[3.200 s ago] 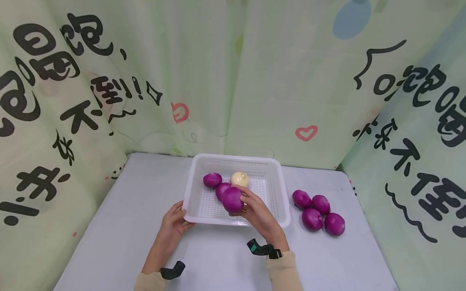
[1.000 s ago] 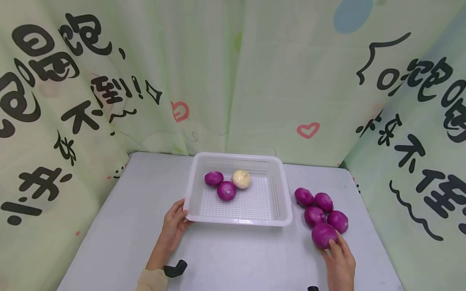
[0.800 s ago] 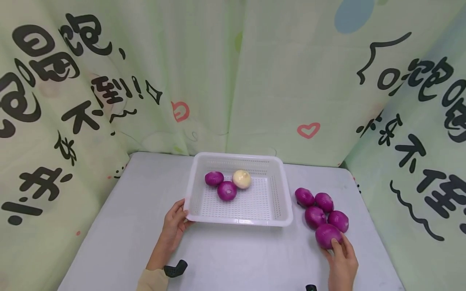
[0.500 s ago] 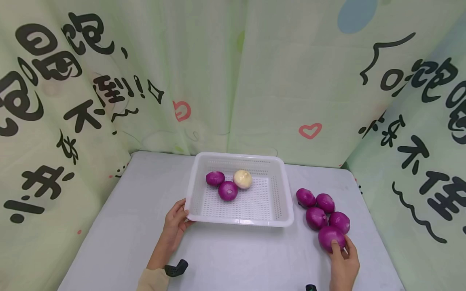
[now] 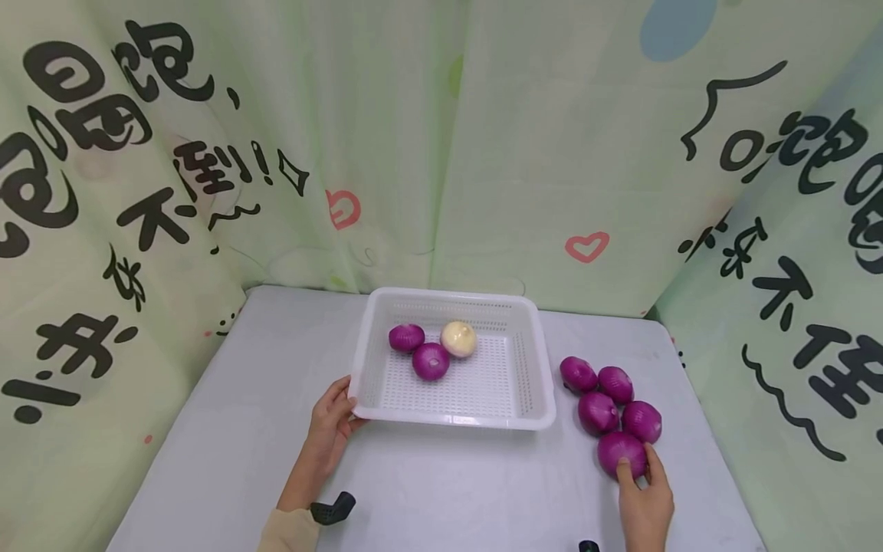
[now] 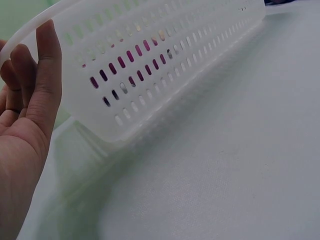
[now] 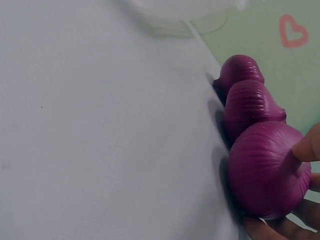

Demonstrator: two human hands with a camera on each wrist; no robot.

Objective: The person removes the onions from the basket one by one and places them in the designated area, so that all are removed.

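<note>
The left hand (image 5: 329, 431) stays curled on the near-left corner of the white perforated plastic basket (image 5: 534, 360), which now holds two glossy ribbed purple onions (image 5: 431, 361) and one smooth pale onion (image 5: 458, 339), one purple fewer than 3.2 seconds ago. To the right, on the matte grey table (image 5: 441, 491), the right hand (image 5: 645, 502) now cups the nearest round purple onion (image 5: 621, 454), which touches four clustered purple onions (image 5: 599, 412).

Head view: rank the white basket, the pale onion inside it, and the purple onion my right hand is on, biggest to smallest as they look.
1. White basket, by far the largest.
2. Purple onion under the right hand.
3. Pale onion.
The purple onion lies nearer the camera, so its edge over the pale one is unsure.
</note>
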